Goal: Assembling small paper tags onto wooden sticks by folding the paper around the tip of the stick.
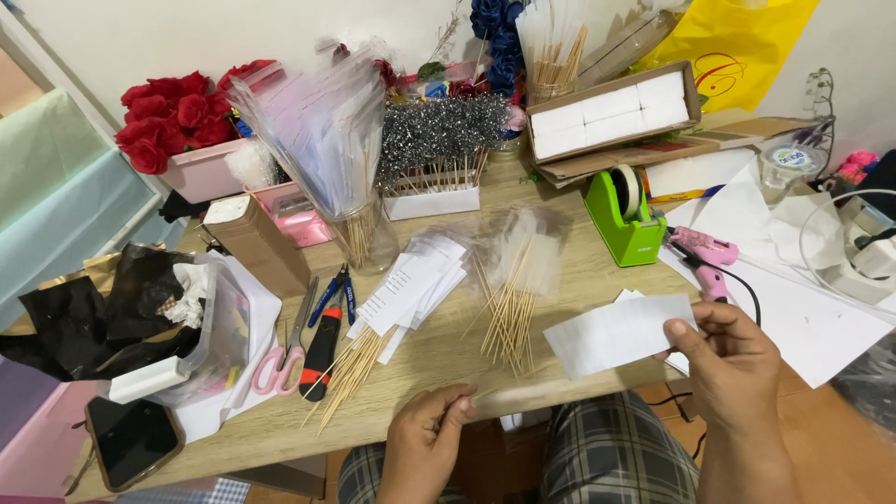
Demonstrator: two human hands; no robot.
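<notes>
At lower right, the right hand (733, 359) pinches a flat white rectangular paper slip (618, 333) between thumb and fingers. At bottom centre, the left hand (425, 439) curls loosely, fingertips pinching a thin wooden skewer (485, 399) over the pale woodgrain table (439, 359).

One camera, worn on the head

It looks down and forward from above the near edge of the wooden table (439, 359), close over the lap, taking in the whole top to the wall (168, 37) behind it.
</notes>
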